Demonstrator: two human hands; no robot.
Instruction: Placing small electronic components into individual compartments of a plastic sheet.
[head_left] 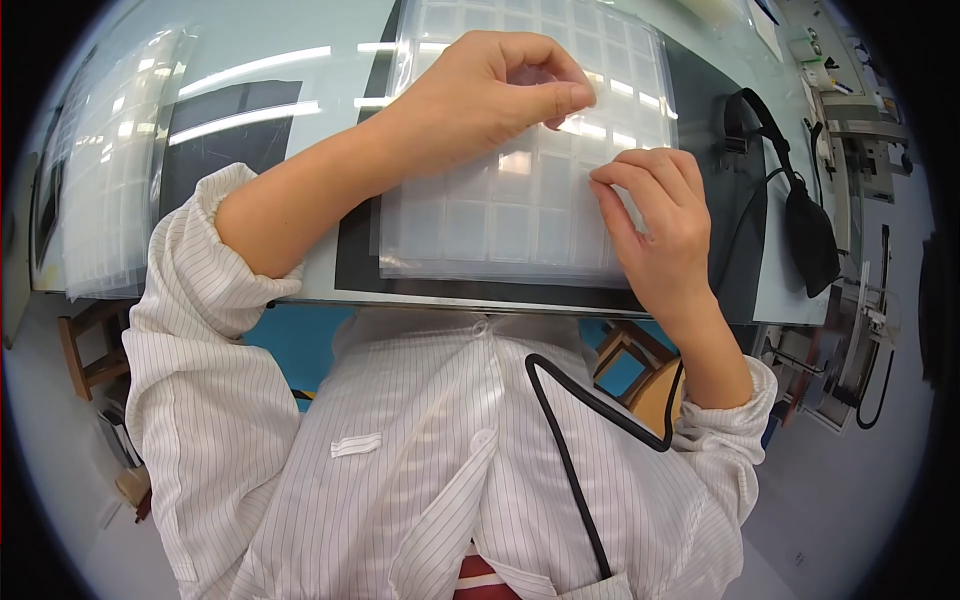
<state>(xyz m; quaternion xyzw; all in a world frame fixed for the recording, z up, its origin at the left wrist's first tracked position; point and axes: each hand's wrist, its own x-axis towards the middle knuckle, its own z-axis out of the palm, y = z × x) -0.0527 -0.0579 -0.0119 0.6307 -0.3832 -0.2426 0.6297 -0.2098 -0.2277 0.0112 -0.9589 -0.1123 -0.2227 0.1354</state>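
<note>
A stack of clear plastic pocket sheets [500, 230], marked off in a grid of small squares, lies in front of me on a dark mat. Over its upper middle is my left hand [490, 95], thumb and forefinger pinched together and the other fingers curled. Lower down, by the right side of the stack, my right hand [660, 220] has its thumb and fingertips drawn together. Anything between the fingertips of either hand is too small or too clear to make out. Light glare covers part of the sheets between the hands.
Another pile of clear pocket sheets [110, 190] lies at the far left of the table. A dark mat [700, 110] sits under the main stack. To the right lies a black strap with a pouch-like end [808, 235]. A black cable [570, 480] crosses my lap.
</note>
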